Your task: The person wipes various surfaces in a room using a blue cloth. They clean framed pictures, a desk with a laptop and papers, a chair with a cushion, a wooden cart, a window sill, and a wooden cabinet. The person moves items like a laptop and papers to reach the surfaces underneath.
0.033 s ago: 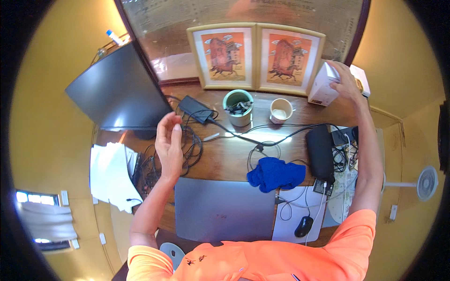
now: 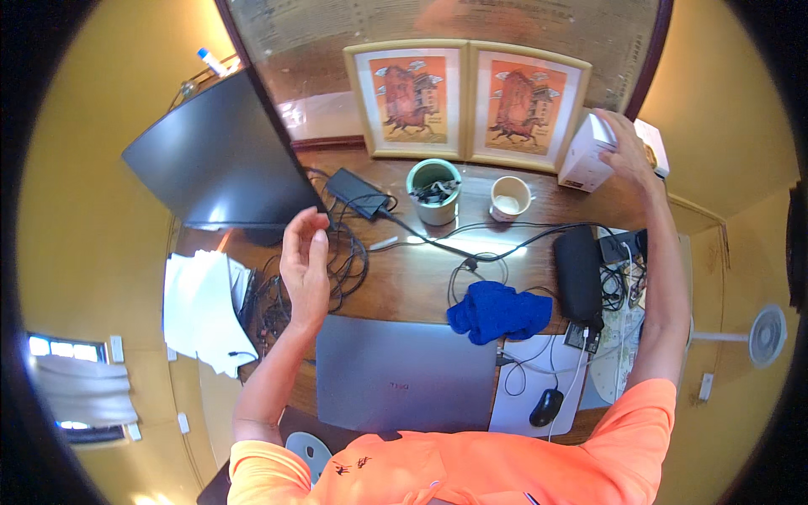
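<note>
At the back right of the desk, my right hand [image 2: 627, 150] grips a white box [image 2: 587, 156] from its right side and top. The thumb lies against the box's side. The box stands upright close to a framed picture [image 2: 528, 101]. My left hand [image 2: 305, 265] hovers above tangled black cables [image 2: 349, 273] with loosely bent fingers and nothing in it. A black power adapter [image 2: 358, 194] lies just past its fingertips. Behind my right wrist, another white box [image 2: 653, 145] is partly hidden.
A green pot [image 2: 433, 204] and a white cup [image 2: 509, 200] stand mid-desk. Nearer lie a blue cloth [image 2: 498, 313], a closed laptop [image 2: 404, 374], a black case [image 2: 577, 273] and a mouse [image 2: 547, 407]. A monitor [image 2: 219, 160] and papers [image 2: 202, 307] occupy the left.
</note>
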Available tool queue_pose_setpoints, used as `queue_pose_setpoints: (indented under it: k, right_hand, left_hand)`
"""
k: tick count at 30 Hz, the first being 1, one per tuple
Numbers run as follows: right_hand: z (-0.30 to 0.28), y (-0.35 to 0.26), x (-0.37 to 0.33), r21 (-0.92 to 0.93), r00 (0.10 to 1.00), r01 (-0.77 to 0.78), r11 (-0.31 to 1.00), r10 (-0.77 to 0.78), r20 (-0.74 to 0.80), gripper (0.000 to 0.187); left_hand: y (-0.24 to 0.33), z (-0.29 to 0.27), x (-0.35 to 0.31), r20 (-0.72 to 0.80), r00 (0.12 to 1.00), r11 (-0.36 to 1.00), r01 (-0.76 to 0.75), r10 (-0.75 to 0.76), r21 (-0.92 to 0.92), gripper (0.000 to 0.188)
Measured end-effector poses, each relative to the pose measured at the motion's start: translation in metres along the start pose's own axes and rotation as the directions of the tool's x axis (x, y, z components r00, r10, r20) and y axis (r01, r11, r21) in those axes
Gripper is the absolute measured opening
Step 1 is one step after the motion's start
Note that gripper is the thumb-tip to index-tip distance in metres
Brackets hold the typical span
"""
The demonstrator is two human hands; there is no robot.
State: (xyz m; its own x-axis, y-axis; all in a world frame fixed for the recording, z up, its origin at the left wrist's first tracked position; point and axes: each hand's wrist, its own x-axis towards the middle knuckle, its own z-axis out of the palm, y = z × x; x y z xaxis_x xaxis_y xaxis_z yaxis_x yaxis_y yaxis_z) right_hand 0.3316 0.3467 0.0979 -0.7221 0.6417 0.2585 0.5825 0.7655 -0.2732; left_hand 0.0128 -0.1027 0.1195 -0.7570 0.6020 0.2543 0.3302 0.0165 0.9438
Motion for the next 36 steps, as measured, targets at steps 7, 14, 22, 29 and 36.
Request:
queue_pose_setpoints:
  k: [7,14,22,29,36]
  right_hand:
    - [-0.028,-0.087,-0.041,0.255,0.982,0.163,0.953,-0.132,-0.134,0.062]
    - [0.019,-0.214,-0.161,0.453,0.734,0.313,0.835,-0.515,0.443,0.068]
    - [0.081,-0.223,-0.202,0.240,0.848,0.265,0.934,-0.344,0.402,0.072]
    - [0.046,-0.280,-0.127,0.452,0.950,0.267,0.851,-0.312,0.026,0.052]
    - [0.162,-0.346,-0.133,0.104,0.890,0.391,0.915,-0.404,0.210,0.061]
  left_hand:
    - [-0.004,-0.062,-0.090,-0.005,0.994,0.993,0.107,-0.106,0.051,0.026]
    - [-0.015,-0.084,-0.157,-0.036,0.975,0.970,0.221,-0.218,0.100,0.018]
    - [-0.021,-0.104,-0.219,-0.036,0.925,0.925,0.379,-0.379,0.015,0.016]
    - [-0.035,-0.131,-0.261,-0.126,0.878,0.885,0.449,-0.462,-0.119,0.016]
    - [-0.060,-0.154,-0.247,0.016,0.879,0.864,0.472,-0.477,-0.175,0.016]
